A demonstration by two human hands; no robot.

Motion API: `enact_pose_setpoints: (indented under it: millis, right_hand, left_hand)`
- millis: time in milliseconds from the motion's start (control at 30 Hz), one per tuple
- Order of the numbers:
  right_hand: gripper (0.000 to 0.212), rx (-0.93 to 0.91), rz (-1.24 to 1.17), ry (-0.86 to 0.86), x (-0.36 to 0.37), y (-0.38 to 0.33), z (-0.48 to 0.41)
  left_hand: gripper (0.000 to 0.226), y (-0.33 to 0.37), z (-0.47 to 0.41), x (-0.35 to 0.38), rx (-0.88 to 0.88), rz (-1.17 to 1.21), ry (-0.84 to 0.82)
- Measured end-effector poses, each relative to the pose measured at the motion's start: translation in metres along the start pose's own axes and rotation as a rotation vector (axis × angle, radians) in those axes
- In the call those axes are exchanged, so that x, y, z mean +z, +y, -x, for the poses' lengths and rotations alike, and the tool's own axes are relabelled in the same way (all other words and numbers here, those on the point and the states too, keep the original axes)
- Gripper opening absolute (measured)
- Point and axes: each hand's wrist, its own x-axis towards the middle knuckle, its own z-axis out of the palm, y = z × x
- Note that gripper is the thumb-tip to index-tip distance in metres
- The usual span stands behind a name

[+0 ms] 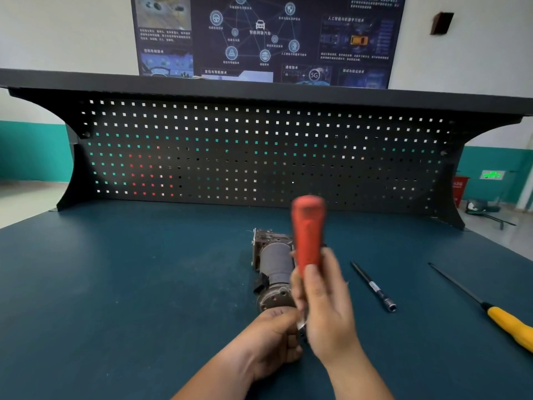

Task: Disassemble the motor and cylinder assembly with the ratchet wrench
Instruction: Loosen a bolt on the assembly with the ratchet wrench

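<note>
Both hands are meeting close together just in front of the person, and both are clamping on the ratchet wrench (308,232). The right hand (326,307) is wrapping its fingers round the lower part of the red handle, thumb lying along it. The left hand (271,342), sitting just below and to the left of the right one, is curling its fingers in and pinching the small silver metal end of the tool where it is poking out between the two hands; blur is hiding the exact fingertip contact. The wrench is standing nearly upright in the grip, its long axis running up and away from the person, red butt end topmost and metal head lowest.

The motor and cylinder assembly (274,264) is lying on the blue-green workbench (115,284) just beyond the left hand and partly behind the right hand and the handle. Its long axis is pointing away from the person: the round end cap with holes is facing the hands, the grey cylindrical body is stretching back, and the blocky metal housing is sitting at the far end.

To the right of the right hand, a dark extension bar (373,287) with a silver socket at its near end is lying apart on the bench. Further right, a yellow-handled screwdriver (507,324) is lying with its shaft pointing away and leftward. A black pegboard (230,145) is rising beyond everything
</note>
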Motion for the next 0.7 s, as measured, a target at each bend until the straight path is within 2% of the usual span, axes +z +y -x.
enact_pose_setpoints:
  millis: [67, 100, 167, 200, 233, 300, 400, 467, 500, 600, 700]
  right_hand:
    - [0.021, -0.12, 0.223, -0.182, 0.004, 0.002, 0.002]
    - [0.019, -0.185, 0.308, -0.227, 0.005, 0.003, 0.003]
    - [0.017, -0.258, 0.362, -0.229, 0.006, 0.001, 0.004]
    - [0.016, -0.241, 0.318, -0.178, 0.007, -0.001, 0.005]
    - [0.015, -0.178, 0.205, -0.088, 0.008, -0.004, 0.005]
    - [0.017, -0.018, -0.102, 0.175, 0.005, -0.007, 0.002]
    - [0.031, 0.1, -0.461, 0.525, -0.008, -0.012, -0.007]
    - [0.046, 0.162, -0.588, 0.681, -0.017, -0.016, -0.013]
    - [0.046, 0.187, -0.617, 0.735, -0.02, -0.017, -0.014]
    - [0.035, 0.205, -0.613, 0.754, -0.023, -0.015, -0.016]
    - [0.024, 0.114, -0.414, 0.609, -0.015, -0.013, -0.015]
  left_hand:
    - [0.022, -0.003, 0.001, -0.002, 0.079, 0.031, -0.044]
    - [0.013, -0.003, 0.002, -0.001, 0.109, 0.028, -0.051]
    - [0.015, -0.005, 0.002, -0.002, 0.142, 0.001, -0.045]
    - [0.015, -0.005, 0.0, -0.002, 0.139, 0.004, -0.041]
    - [0.024, -0.005, -0.002, -0.003, 0.118, -0.004, -0.027]
    - [0.038, -0.003, -0.003, -0.001, 0.069, -0.004, -0.004]
    - [0.024, -0.003, -0.006, -0.001, 0.028, -0.008, 0.049]
    - [0.021, -0.001, -0.006, 0.0, 0.023, -0.005, 0.058]
    - [0.02, -0.002, -0.007, 0.0, 0.017, -0.009, 0.06]
    - [0.019, -0.001, -0.005, 0.001, 0.005, 0.017, 0.045]
    - [0.021, -0.002, -0.004, 0.002, -0.011, 0.009, 0.043]
